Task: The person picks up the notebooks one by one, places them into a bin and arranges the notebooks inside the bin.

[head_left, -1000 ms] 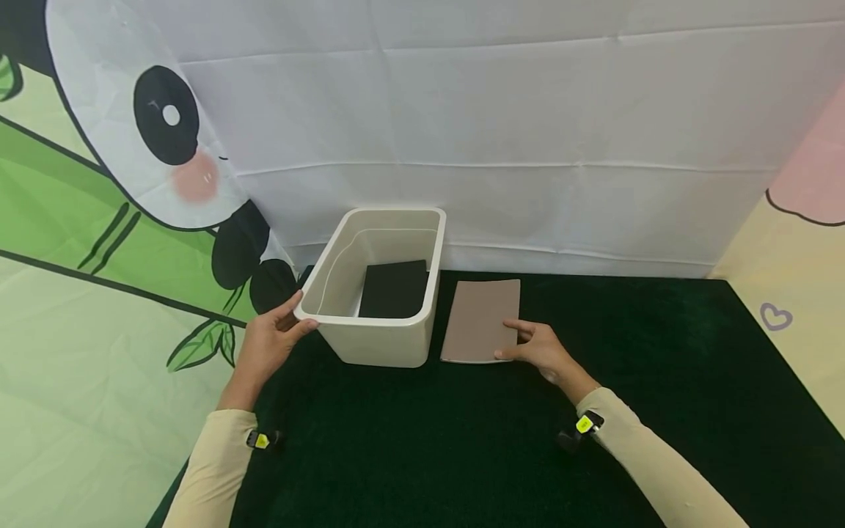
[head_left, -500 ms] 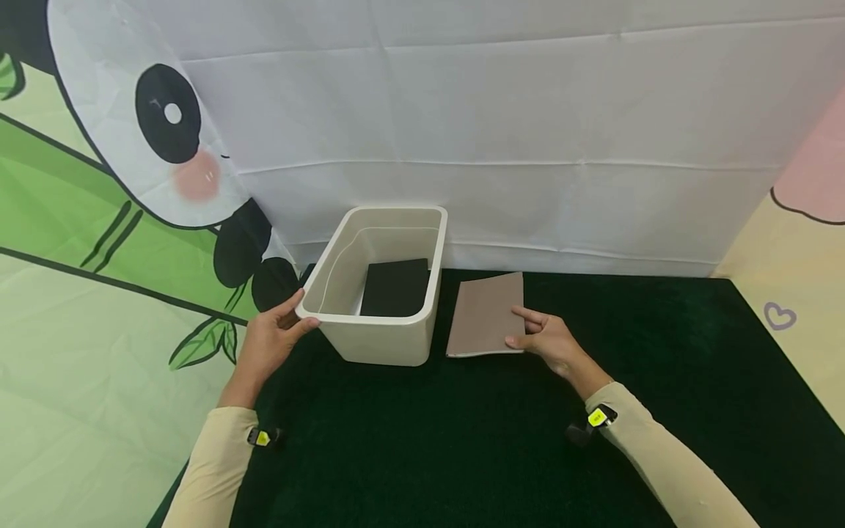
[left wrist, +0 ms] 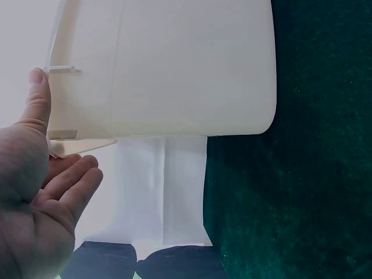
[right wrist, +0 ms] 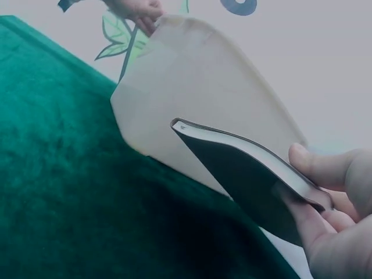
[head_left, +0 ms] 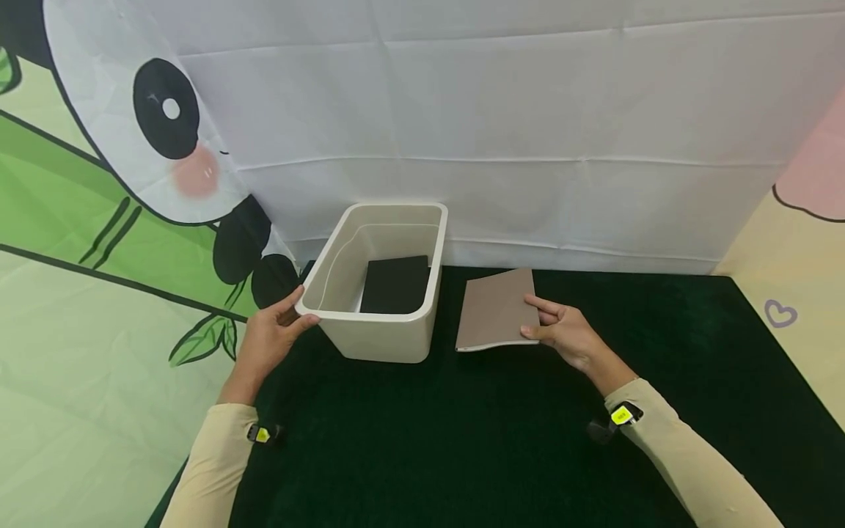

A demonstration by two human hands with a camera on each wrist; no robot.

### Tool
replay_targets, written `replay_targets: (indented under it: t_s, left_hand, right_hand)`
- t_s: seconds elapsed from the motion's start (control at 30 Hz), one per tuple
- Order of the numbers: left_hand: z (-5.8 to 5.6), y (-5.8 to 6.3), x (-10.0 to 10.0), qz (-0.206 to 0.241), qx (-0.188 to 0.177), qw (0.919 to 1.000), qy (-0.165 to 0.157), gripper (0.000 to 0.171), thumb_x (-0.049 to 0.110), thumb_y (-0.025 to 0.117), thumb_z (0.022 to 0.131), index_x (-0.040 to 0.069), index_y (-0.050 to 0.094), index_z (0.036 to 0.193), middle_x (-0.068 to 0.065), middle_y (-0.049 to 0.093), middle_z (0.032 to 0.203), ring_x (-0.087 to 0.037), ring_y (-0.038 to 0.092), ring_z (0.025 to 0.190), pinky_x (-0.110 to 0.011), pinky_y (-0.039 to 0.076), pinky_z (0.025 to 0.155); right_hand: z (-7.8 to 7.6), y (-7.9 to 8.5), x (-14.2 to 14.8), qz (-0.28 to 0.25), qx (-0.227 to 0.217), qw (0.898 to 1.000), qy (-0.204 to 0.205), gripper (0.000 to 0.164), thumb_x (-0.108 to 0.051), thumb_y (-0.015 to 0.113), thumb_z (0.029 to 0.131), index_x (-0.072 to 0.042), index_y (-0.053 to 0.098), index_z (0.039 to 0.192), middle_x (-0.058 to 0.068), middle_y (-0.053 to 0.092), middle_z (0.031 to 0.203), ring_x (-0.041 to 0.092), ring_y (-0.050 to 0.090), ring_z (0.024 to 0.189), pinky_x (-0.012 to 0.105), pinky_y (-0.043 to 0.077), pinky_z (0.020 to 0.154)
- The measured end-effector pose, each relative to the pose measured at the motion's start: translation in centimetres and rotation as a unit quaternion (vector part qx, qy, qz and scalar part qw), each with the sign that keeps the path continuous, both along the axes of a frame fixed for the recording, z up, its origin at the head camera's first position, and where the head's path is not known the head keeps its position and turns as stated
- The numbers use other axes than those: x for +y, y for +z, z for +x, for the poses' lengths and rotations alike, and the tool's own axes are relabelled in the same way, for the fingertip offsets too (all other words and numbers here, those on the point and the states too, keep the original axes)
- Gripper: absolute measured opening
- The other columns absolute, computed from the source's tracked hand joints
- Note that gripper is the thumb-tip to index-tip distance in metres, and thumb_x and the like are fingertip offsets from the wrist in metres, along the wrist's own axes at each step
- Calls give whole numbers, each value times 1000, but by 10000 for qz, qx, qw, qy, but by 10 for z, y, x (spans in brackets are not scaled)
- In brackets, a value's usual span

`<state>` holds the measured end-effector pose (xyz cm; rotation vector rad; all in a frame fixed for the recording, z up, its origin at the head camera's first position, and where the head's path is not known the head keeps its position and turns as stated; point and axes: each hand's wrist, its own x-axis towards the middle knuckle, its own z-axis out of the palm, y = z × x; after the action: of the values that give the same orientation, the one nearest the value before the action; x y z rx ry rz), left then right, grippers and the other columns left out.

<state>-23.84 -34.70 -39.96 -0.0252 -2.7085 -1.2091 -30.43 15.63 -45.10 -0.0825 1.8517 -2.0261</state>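
Out to the right, my right hand [head_left: 571, 334] pinches the right edge of a thin pinkish-brown notebook [head_left: 496, 308], thumb on top and fingers beneath. In the right wrist view the notebook [right wrist: 244, 168] is lifted off the cloth, bending slightly, its white page edges and dark underside showing. To its left stands a cream plastic bin [head_left: 379, 341] with a black flat, book-like thing [head_left: 396, 286] inside. My left hand [head_left: 267, 345] holds the bin's near left corner, thumb at the front rim and fingers along the left side.
Dark green cloth [head_left: 422, 440] covers the table. A white hanging sheet [head_left: 502, 132] rises right behind the bin, and a printed panda backdrop [head_left: 132, 293] borders the left side. Each sleeve carries a small wrist camera, such as the right one [head_left: 623, 416].
My right hand has lifted the notebook and drawn it a little to the right and away, and it has begun to bend. The left hand and bin stay put.
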Motion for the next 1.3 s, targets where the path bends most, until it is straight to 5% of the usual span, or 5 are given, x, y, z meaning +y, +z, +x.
replay_targets:
  t_s: [0.67, 0.9, 1.13, 1.17, 1.3]
  left_hand:
    - [-3, -2, -1, -35, 100, 9999, -72, 77, 43, 72, 93, 18, 39, 158, -22, 48, 153, -40, 54, 134, -59, 47, 102]
    - [-3, -1, -1, -32, 75, 10000, -40, 76, 42, 72, 94, 19, 38, 158, -21, 47, 154, -40, 54, 134, -59, 47, 102]
    - [-3, -1, 0, -35, 144, 9999, -56, 75, 40, 72, 94, 19, 39, 158, -23, 47, 153, -41, 54, 133, -60, 47, 102]
    - [-3, -1, 0, -36, 146, 9999, -53, 75, 41, 72, 94, 19, 39, 158, -23, 47, 153, -41, 54, 133, -60, 47, 102]
    - [-3, -2, -1, -35, 155, 9999, -42, 76, 42, 72, 94, 19, 39, 158, -22, 48, 153, -40, 56, 132, -59, 48, 101]
  right_hand:
    - [7, 74, 22, -433, 193, 9988, 133, 82, 2, 74, 92, -8, 31, 161, -2, 75, 120, 11, 72, 99, 26, 55, 95]
    - [0, 114, 16, -112, 467, 9981, 376, 80, 0, 71, 95, -13, 29, 162, 12, 10, 171, 11, 57, 126, 45, 19, 125]
    - [-9, 137, 2, -258, 566, 9972, 404, 77, 3, 67, 96, -14, 30, 162, 10, 13, 170, 26, 15, 156, 24, 44, 108]
    - [-10, 140, 0, -284, 591, 9969, 446, 77, 3, 66, 97, -13, 29, 162, 8, -4, 172, 25, 11, 157, 21, 45, 104]
    - [-17, 148, -11, -360, 624, 9966, 408, 75, 5, 65, 97, -13, 32, 162, 8, -10, 172, 21, 21, 156, 20, 50, 97]
